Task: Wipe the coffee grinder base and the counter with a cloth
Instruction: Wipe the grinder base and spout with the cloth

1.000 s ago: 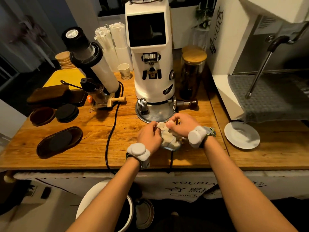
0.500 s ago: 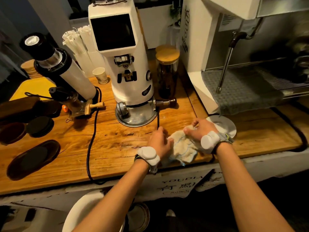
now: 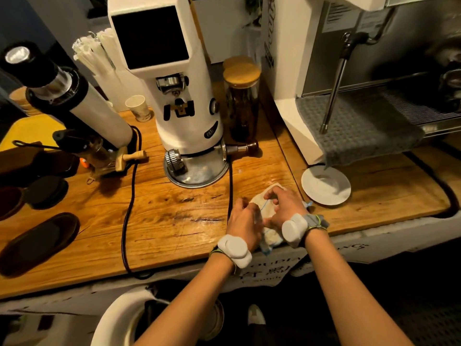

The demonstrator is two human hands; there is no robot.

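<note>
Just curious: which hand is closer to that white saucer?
The right hand, just left of the white saucer. The left hand is farther left, beyond the cloth.

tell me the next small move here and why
Probably sweep the cloth, bunched under the left hand and right hand, leftward along the counter. It sits at the front edge beside the saucer, with bare wood left of it.

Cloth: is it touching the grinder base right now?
No. The cloth lies on the counter under both hands, clear of the grinder base, with bare wood between them.
</note>
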